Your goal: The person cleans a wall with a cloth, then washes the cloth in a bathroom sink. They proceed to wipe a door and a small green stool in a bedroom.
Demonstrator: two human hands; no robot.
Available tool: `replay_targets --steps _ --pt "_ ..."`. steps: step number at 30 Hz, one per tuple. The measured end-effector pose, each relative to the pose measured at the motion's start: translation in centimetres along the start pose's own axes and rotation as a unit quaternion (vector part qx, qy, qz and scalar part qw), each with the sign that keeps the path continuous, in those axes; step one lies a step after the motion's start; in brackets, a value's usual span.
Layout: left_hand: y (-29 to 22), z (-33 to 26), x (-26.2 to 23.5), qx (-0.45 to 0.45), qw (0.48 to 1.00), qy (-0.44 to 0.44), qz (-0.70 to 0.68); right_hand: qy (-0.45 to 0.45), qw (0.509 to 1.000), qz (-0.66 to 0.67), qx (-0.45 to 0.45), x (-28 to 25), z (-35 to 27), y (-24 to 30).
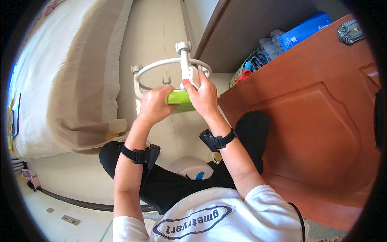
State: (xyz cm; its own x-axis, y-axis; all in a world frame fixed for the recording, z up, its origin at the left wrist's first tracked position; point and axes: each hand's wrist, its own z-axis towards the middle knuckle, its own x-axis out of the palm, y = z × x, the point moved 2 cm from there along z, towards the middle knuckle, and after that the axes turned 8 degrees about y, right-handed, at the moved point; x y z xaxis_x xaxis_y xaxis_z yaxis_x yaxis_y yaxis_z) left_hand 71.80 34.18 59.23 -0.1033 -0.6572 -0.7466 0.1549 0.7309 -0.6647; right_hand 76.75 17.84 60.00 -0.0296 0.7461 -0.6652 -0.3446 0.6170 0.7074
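A small wheeled stool is tipped on its side in front of me, its white ring frame [159, 63] and casters [183, 47] facing away. My left hand [154, 105] is closed over the edge of its green seat [180, 97], thumb underneath. On the right, my right hand [205, 96] pinches a small white piece that looks like a cloth [194, 76] against one white leg [184, 60]. Its exact kind is hard to make out. The seat's underside is partly hidden by both hands.
A bed [76, 80] with beige covers runs along the left. Close on my right stands a reddish-brown panelled door [298, 121]. Behind it are a basket [244, 70] of cloths and a blue box [304, 31]. A rounded whitish thing [191, 166] is between my legs.
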Motion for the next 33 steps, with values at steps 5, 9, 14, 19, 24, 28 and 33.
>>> replay_targets --steps 5,9,14,19,24,28,33 --pt "0.0 0.3 -0.3 -0.011 0.999 -0.045 -0.005 -0.112 0.986 -0.039 -0.113 -1.3 -0.7 2.1" --pt "1.6 0.1 0.4 -0.001 0.996 -0.083 -0.030 -0.067 0.967 -0.078 -0.232 -0.4 -2.5 6.6" --pt "1.7 -0.2 0.8 0.013 0.992 -0.114 -0.052 0.011 0.965 -0.066 -0.254 -0.7 -1.7 7.3" --pt "-0.6 -1.0 -1.6 0.029 0.989 -0.143 0.006 0.043 0.958 -0.046 -0.280 -3.8 -0.6 4.0" --pt "-0.3 -1.6 -2.7 0.041 0.984 -0.174 -0.014 -0.027 0.988 0.047 -0.147 -5.2 0.3 -0.5" --pt "-0.1 -1.6 -3.5 0.017 0.982 -0.177 -0.064 -0.042 0.990 0.132 -0.010 -4.7 0.9 -3.4" --pt "0.9 -1.3 -3.8 -0.045 0.970 -0.186 -0.148 -0.138 0.981 0.078 -0.109 -3.1 0.3 2.2"
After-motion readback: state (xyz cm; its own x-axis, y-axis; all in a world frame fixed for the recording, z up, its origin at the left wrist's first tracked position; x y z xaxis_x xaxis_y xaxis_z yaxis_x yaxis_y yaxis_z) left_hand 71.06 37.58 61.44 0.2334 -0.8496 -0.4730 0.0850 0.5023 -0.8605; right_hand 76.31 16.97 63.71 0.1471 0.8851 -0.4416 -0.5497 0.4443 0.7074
